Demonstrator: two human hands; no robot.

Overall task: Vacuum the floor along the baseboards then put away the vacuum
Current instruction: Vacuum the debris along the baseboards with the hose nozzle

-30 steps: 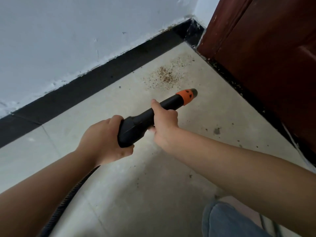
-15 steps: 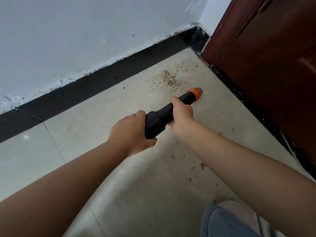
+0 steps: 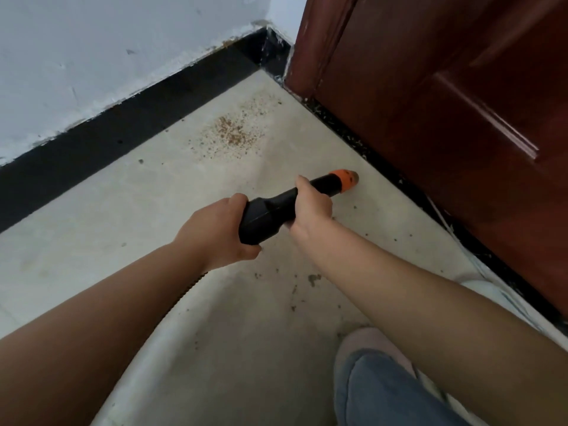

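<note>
Nozzle (image 3: 307, 199) lies gripped between left hand (image 3: 215, 233) at its rear and right hand (image 3: 310, 204) further forward.

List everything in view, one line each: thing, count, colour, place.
vacuum nozzle: one, black with orange tip, centre, over the floor
hose: one, black, under the left forearm
crumb patch: one, brown, near the corner
baseboard: one, black, foot of the wall
wall: one, white, upper left
door: one, dark red-brown, right
floor: one, pale beige
left hand: one, grips nozzle rear
right hand: one, grips nozzle front
</note>
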